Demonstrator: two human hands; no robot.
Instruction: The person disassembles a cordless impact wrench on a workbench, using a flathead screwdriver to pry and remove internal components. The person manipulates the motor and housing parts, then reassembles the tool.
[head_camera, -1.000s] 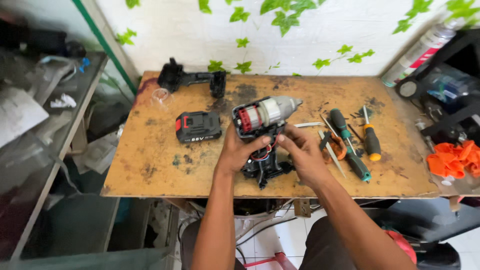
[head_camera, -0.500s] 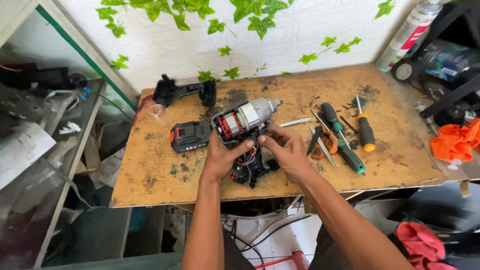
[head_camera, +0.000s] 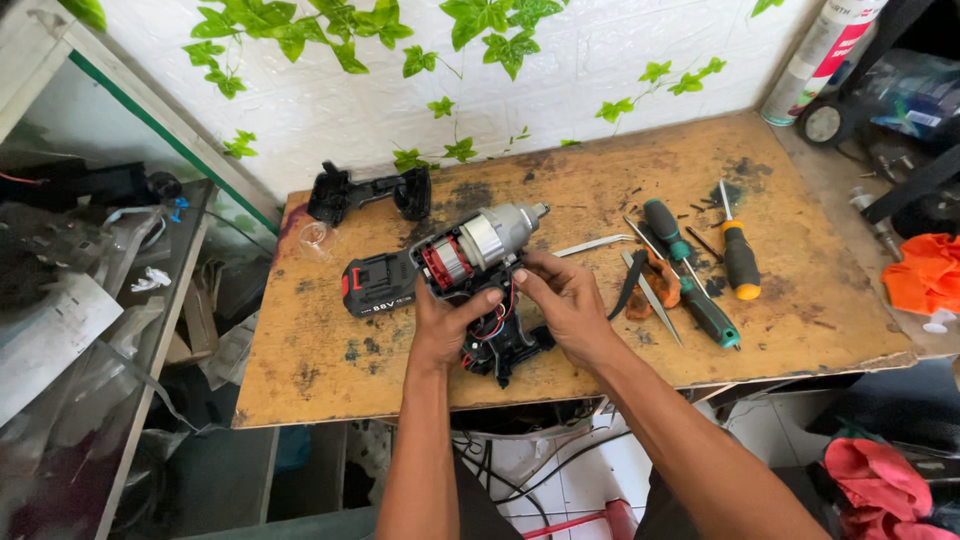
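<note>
The drill (head_camera: 480, 270) lies opened near the middle of the surface (head_camera: 320, 370), motor and red wires bare; the left hand (head_camera: 447, 322) grips its body, the right hand (head_camera: 560, 300) pinches at the handle wiring; the removed shell half (head_camera: 365, 192) sits at eleven o'clock, the battery (head_camera: 380, 285) at nine, screwdrivers (head_camera: 700, 270) at three; disassembly looks done, closing up is left.

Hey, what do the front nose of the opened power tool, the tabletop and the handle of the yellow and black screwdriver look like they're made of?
Front nose of the opened power tool: likely cast metal, matte silver-grey with a dull sheen.
Tabletop: wood board, probably plywood; worn, stained yellow-brown, chipped at the front edge.
Yellow and black screwdriver handle: seemingly plastic with a rubbery black grip; smooth, evenly coloured.
</note>
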